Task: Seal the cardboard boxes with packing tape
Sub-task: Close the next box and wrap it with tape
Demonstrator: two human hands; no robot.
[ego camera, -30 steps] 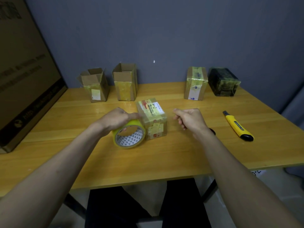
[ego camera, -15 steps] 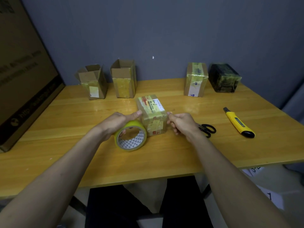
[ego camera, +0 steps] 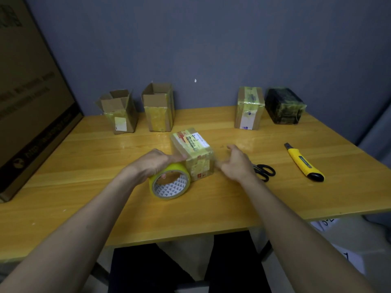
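A small taped cardboard box (ego camera: 193, 153) marked "4-2" lies in the middle of the wooden table (ego camera: 105, 204). My left hand (ego camera: 155, 162) grips a yellow roll of packing tape (ego camera: 169, 181) standing on edge against the box's left side, thumb on the box. My right hand (ego camera: 234, 163) hovers just right of the box, blurred, fingers spread and holding nothing. At the back left stand two open cardboard boxes (ego camera: 119, 112) (ego camera: 158, 106). At the back right stand a taped box (ego camera: 249, 107) and a black wrapped box (ego camera: 284, 105).
Black scissors (ego camera: 264, 172) lie right of my right hand. A yellow utility knife (ego camera: 303, 162) lies further right. A large flat carton (ego camera: 27, 102) leans at the table's left end. White papers (ego camera: 330, 223) lie on the floor at the right.
My right hand has let go of the box's right side and opened beside it. My left hand and the tape roll stay against the box.
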